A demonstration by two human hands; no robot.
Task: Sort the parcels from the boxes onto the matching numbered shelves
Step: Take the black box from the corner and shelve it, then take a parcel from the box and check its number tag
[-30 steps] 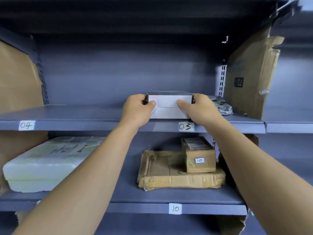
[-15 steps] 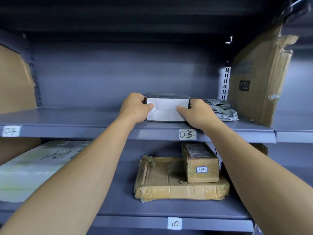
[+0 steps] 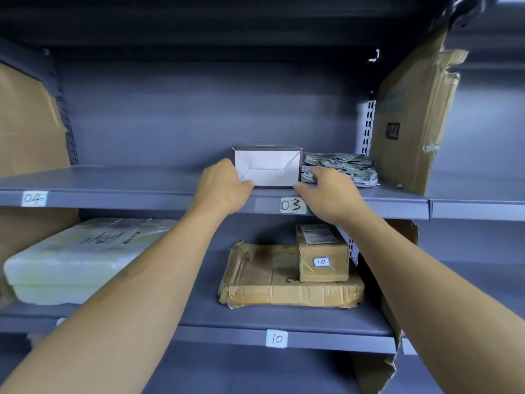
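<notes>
Head view: parcel between fingers.

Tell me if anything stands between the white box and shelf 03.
Nothing visible does. The box already sits on shelf 03, beside a grey bag. The left hand and right hand are at its front lower corners.

On the 03 shelf, the box sits just left of a bag.
</notes>
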